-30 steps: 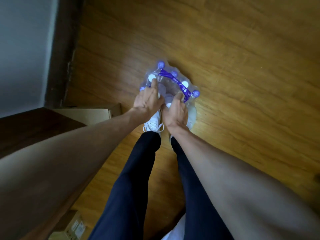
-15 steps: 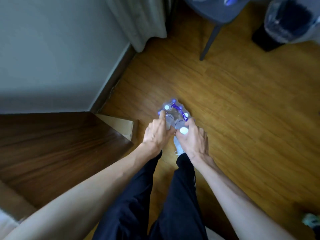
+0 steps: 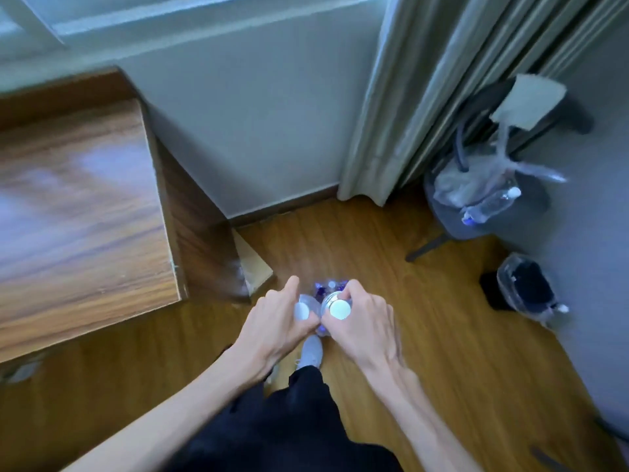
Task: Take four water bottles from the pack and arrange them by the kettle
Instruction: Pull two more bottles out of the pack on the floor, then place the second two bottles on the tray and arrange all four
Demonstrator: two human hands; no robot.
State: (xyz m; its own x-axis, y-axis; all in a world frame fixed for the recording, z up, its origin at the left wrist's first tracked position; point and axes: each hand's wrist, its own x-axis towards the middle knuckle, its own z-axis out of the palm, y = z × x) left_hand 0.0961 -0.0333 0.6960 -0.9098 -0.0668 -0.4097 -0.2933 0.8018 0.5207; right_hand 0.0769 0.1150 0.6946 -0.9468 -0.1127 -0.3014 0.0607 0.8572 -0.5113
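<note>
Head view: we are gripping one water bottle [image 3: 335, 310] in our right hand [image 3: 362, 323] and another bottle [image 3: 303, 311] in our left hand [image 3: 275, 321], clasping slick, yielding shoulders below the caps; full, they are probably weighing noticeably.

I see the pack [image 3: 329, 290] on the floor [image 3: 425, 335] ahead, surface [image 3: 78, 212] to its left, chair [image 3: 493, 206] far right, bin [image 3: 520, 287] beside it.
</note>
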